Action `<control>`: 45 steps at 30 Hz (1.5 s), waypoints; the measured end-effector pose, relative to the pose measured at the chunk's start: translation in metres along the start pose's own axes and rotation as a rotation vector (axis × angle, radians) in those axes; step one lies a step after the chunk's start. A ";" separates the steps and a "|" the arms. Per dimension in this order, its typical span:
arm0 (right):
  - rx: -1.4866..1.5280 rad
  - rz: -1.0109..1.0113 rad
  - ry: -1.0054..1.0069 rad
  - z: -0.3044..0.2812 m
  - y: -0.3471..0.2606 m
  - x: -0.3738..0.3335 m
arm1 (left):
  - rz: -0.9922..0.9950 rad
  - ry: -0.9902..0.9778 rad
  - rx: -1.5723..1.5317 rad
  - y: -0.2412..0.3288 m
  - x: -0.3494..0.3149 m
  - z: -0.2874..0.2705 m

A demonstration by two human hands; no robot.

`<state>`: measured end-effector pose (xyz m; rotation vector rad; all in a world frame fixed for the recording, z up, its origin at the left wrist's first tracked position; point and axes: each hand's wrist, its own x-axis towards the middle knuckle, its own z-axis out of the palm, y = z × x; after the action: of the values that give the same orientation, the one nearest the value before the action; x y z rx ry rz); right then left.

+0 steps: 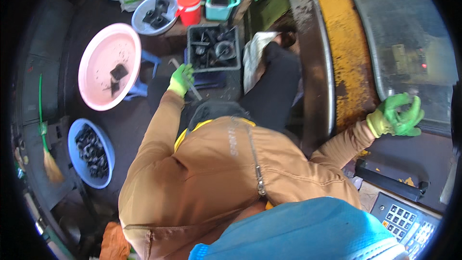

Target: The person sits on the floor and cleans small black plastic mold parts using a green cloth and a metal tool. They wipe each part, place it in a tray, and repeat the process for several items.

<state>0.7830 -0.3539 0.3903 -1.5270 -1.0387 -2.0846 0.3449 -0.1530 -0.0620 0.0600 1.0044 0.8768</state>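
My left hand [181, 80], in a green and yellow glove, is closed around a thin grey metal rod [195, 92] with a bent upper end. Just right of it stands a grey crate [215, 69] of black moulded parts [225, 50]. Out to the right, my gloved right hand [397, 114] is raised beside the machine's window door [404, 29]. Its fingers are apart and partly curled, and nothing shows between them. A small metal knob [391, 92] on the door lies right by these fingers; whether they touch cannot be made out.
At left, a pink basin [86, 67] with a few dark pieces rests on a blue stool [139, 88]. Blue basins [111, 161] [139, 19] hold black parts. A red container [189, 7] and teal basket [219, 13] stand ahead. A keypad panel [399, 221] is lower right; a broom [50, 166] leans left.
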 end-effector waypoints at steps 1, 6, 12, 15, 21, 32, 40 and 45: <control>0.015 0.072 -0.046 -0.003 -0.003 -0.001 | -0.003 -0.057 0.034 0.002 -0.004 0.004; 0.837 0.509 -0.215 -0.019 -0.101 -0.052 | 0.036 -0.464 -0.109 0.017 -0.026 0.059; 1.630 0.460 -1.784 -0.064 -0.308 -0.155 | 0.071 -0.857 -0.212 0.022 -0.063 0.156; 1.836 1.035 -2.236 -0.067 -0.342 -0.178 | 0.221 -0.697 0.140 0.030 -0.063 0.175; 1.744 1.807 -1.600 -0.031 -0.312 -0.176 | 0.776 -0.091 1.462 0.080 -0.001 0.127; 1.714 2.089 -1.707 -0.029 -0.314 -0.171 | 0.726 -0.090 2.318 0.052 0.111 0.109; 1.760 1.703 -1.852 -0.040 -0.332 -0.185 | 0.474 -0.105 1.397 0.088 0.071 0.068; 1.721 1.201 -1.932 -0.055 -0.353 -0.216 | 0.107 -0.036 0.556 0.062 0.052 0.016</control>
<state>0.5911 -0.1879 0.0588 -1.5586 -0.9749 1.3817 0.3316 -0.0716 -0.0636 0.6025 1.1947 0.6679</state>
